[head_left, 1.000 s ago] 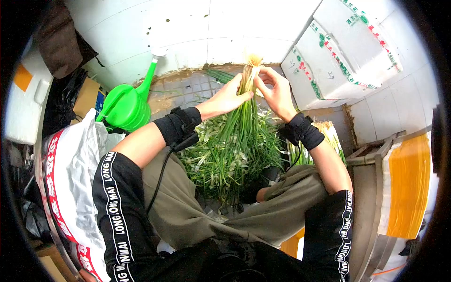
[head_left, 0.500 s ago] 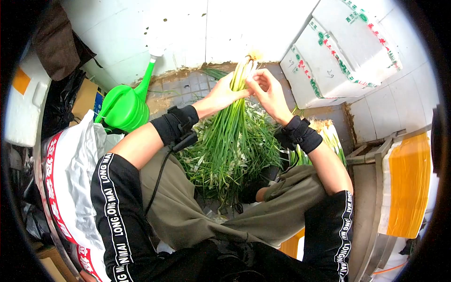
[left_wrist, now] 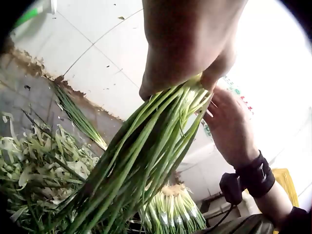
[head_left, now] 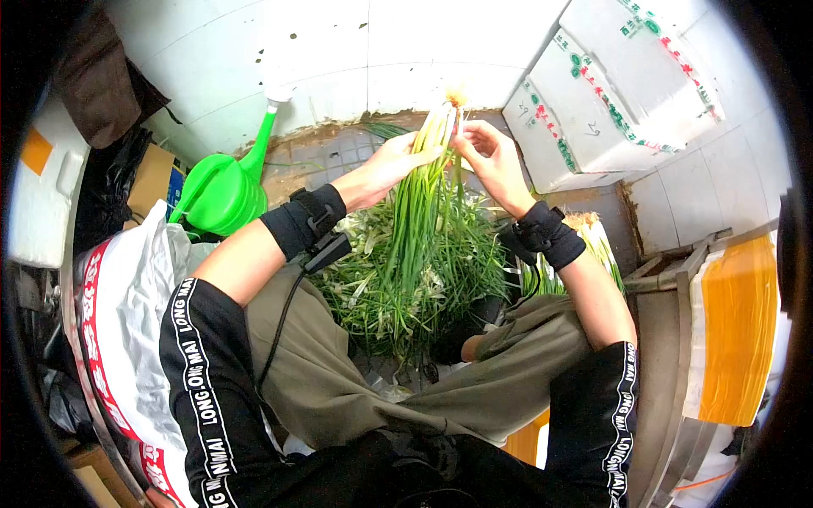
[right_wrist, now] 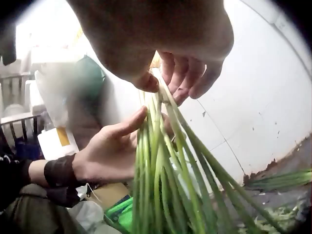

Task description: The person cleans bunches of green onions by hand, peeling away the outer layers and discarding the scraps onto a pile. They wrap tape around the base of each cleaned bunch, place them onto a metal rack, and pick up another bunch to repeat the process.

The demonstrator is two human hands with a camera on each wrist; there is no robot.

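A bunch of green onions, roots up and long leaves hanging, is held above the floor. My left hand grips it around the pale stems, thumb across the front in the right wrist view, where the left hand shows behind the stalks. My right hand is at the bunch's right side near the roots, its thumb and fingers pinching a stalk; in the right wrist view the right hand partly hides the roots. Under the bunch lies a heap of loose leaves and peelings.
Trimmed green onions stand right of the heap, bundled in the left wrist view. A few stalks lie by the wall. A green watering can and a white bag are left; white boxes stand back right.
The left hand has shifted a little left and turned the bunch, showing more pale stems. The right hand moved slightly away, then back to the stalks near the roots.
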